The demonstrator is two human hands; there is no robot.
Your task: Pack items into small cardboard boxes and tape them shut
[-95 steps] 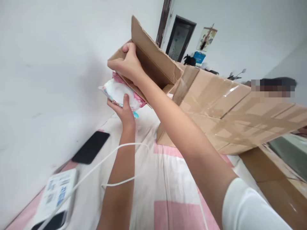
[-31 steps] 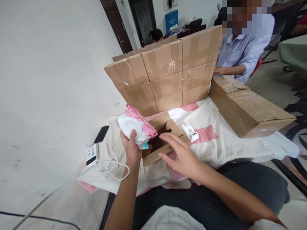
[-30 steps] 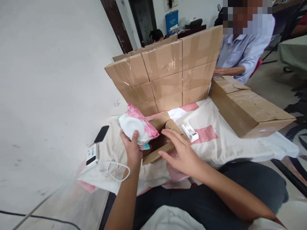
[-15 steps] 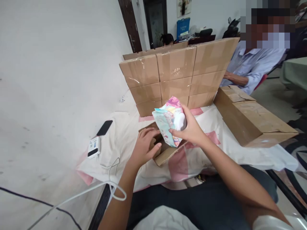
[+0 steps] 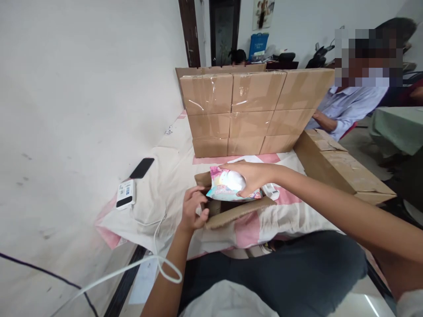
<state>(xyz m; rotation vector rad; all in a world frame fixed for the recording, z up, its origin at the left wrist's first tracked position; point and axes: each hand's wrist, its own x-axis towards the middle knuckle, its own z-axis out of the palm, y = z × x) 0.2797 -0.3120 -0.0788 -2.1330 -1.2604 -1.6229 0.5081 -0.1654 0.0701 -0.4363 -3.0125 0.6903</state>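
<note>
A small open cardboard box lies on a pink and white cloth in front of me. My right hand grips a pink and blue pack of wipes from above and holds it flat over the box opening. My left hand is curled round the box's left flap. A white tape dispenser shows just behind the pack.
Taped cardboard boxes are stacked three high behind. A long box lies at the right, with a seated person beyond. A black phone and a white power bank with a cable lie left, near the wall.
The pack passed from my left hand to my right, which has lowered it onto the box opening. My left hand took hold of the box's left flap. The camera tilted down.
</note>
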